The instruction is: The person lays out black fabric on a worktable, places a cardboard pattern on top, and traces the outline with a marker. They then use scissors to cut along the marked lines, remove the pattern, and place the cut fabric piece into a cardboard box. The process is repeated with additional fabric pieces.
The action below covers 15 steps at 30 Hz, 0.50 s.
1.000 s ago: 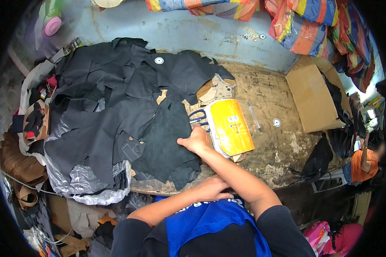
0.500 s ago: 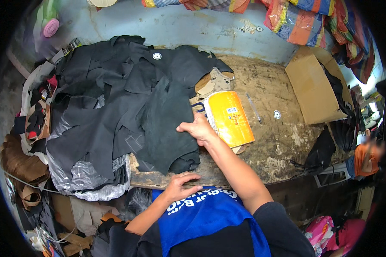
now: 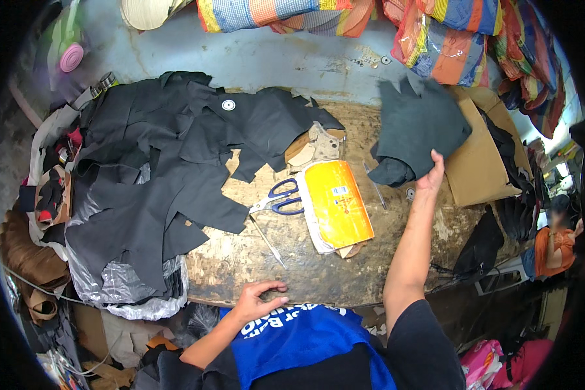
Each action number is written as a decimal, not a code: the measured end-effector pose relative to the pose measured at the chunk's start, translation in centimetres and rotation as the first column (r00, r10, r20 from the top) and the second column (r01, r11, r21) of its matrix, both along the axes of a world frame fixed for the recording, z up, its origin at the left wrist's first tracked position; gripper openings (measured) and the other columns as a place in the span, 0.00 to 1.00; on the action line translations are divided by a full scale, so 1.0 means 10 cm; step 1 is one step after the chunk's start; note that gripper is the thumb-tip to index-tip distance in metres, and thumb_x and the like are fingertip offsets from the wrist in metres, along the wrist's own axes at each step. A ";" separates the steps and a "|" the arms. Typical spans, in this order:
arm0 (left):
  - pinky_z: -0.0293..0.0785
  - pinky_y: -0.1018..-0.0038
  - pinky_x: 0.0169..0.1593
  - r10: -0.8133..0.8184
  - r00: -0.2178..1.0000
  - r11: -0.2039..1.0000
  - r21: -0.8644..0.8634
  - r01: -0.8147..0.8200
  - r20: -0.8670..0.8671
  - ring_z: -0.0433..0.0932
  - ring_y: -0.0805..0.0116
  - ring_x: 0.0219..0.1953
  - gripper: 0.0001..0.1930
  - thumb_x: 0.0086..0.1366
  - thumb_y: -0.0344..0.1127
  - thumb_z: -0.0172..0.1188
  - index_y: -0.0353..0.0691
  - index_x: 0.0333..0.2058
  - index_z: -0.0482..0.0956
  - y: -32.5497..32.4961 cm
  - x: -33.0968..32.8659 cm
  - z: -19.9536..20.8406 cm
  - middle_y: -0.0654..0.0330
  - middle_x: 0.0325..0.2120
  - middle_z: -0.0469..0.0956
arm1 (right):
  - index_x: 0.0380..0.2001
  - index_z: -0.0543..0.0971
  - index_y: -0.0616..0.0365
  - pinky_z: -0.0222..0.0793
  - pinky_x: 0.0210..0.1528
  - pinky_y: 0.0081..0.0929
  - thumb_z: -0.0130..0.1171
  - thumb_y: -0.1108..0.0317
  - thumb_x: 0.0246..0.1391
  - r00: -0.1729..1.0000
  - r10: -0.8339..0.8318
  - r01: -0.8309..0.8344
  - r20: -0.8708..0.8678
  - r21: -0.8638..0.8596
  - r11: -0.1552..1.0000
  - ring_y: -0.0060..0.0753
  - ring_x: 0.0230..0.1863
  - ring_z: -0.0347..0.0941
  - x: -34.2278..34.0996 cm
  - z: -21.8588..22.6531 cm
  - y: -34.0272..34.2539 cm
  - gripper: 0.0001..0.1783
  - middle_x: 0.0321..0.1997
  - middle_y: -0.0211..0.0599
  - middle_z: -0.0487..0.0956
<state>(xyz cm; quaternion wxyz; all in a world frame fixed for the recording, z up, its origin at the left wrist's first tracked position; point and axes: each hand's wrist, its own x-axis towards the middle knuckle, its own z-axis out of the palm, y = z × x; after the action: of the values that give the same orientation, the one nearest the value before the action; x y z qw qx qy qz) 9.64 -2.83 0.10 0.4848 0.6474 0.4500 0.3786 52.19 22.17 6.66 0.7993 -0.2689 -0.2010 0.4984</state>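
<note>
My right hand [image 3: 430, 173] grips the lower edge of a dark grey-green leather piece [image 3: 419, 123], which hangs above the right side of the worktable in front of a cardboard box. My left hand [image 3: 261, 301] rests at the table's front edge, fingers apart and holding nothing. Black leather pieces [image 3: 156, 188] lie heaped on the left half of the table. Blue-handled scissors [image 3: 270, 201] sit partly against a yellow booklet [image 3: 338, 207] in the middle. A thin pen-like tool [image 3: 268, 242] lies just in front of the scissors.
The open cardboard box [image 3: 484, 162] at the right contains dark pieces. A clear pen [image 3: 377, 187] lies right of the booklet on the worn wooden table [image 3: 240, 273]. Pale pattern pieces [image 3: 318, 144] rest behind the booklet. Another person [image 3: 552, 247] in orange is at far right.
My right hand has lifted the dark leather piece off the heap and carried it right, over the booklet. The scissors and pen-like tool are now uncovered. My left hand stays at the edge.
</note>
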 end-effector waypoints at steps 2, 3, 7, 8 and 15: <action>0.76 0.74 0.43 -0.007 1.000 1.000 -0.027 0.007 -0.004 0.81 0.66 0.37 0.16 0.50 0.31 0.68 0.32 0.38 0.79 0.01 0.00 0.00 0.52 0.34 0.82 | 0.51 0.68 0.65 0.64 0.58 0.45 0.60 0.69 0.43 0.988 -0.152 0.148 -0.002 -0.206 0.967 0.46 0.53 0.68 0.28 -0.47 0.10 0.29 0.52 0.44 0.73; 0.76 0.74 0.43 -0.004 1.000 0.999 -0.037 0.003 -0.006 0.81 0.66 0.37 0.16 0.51 0.31 0.68 0.32 0.38 0.79 0.01 0.00 -0.01 0.52 0.34 0.82 | 0.49 0.71 0.63 0.63 0.58 0.47 0.60 0.71 0.44 0.987 -0.133 0.090 -0.088 -0.377 0.922 0.46 0.53 0.69 0.40 -0.67 0.13 0.25 0.51 0.43 0.74; 0.76 0.76 0.42 0.025 1.000 0.997 -0.069 -0.026 -0.011 0.81 0.68 0.36 0.16 0.52 0.30 0.67 0.30 0.40 0.78 0.02 0.01 -0.03 0.52 0.34 0.81 | 0.47 0.72 0.61 0.63 0.58 0.52 0.59 0.75 0.44 0.981 -0.104 0.007 -0.165 -0.506 0.862 0.49 0.53 0.69 0.68 -0.96 0.43 0.23 0.51 0.43 0.74; 0.77 0.76 0.41 0.033 0.999 0.998 -0.052 -0.035 -0.027 0.81 0.68 0.36 0.16 0.52 0.30 0.67 0.30 0.40 0.78 0.02 0.00 -0.04 0.52 0.34 0.81 | 0.47 0.72 0.61 0.63 0.58 0.52 0.59 0.75 0.44 0.978 -0.137 0.042 -0.158 -0.495 0.868 0.49 0.53 0.70 0.67 -0.94 0.51 0.22 0.51 0.43 0.75; 0.77 0.77 0.41 0.083 0.994 0.972 -0.227 -0.065 0.068 0.81 0.71 0.34 0.18 0.53 0.28 0.66 0.28 0.42 0.77 0.03 -0.01 -0.11 0.50 0.36 0.80 | 0.47 0.72 0.62 0.64 0.58 0.49 0.60 0.72 0.46 0.942 -0.136 0.145 -0.307 0.009 0.989 0.45 0.51 0.71 0.49 -0.06 0.71 0.22 0.51 0.41 0.75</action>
<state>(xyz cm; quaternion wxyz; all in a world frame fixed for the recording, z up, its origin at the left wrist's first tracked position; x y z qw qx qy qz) 9.51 -2.49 -1.01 0.5573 0.5562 0.4947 0.3679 57.14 29.29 6.07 0.8584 -0.1897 -0.0631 0.4725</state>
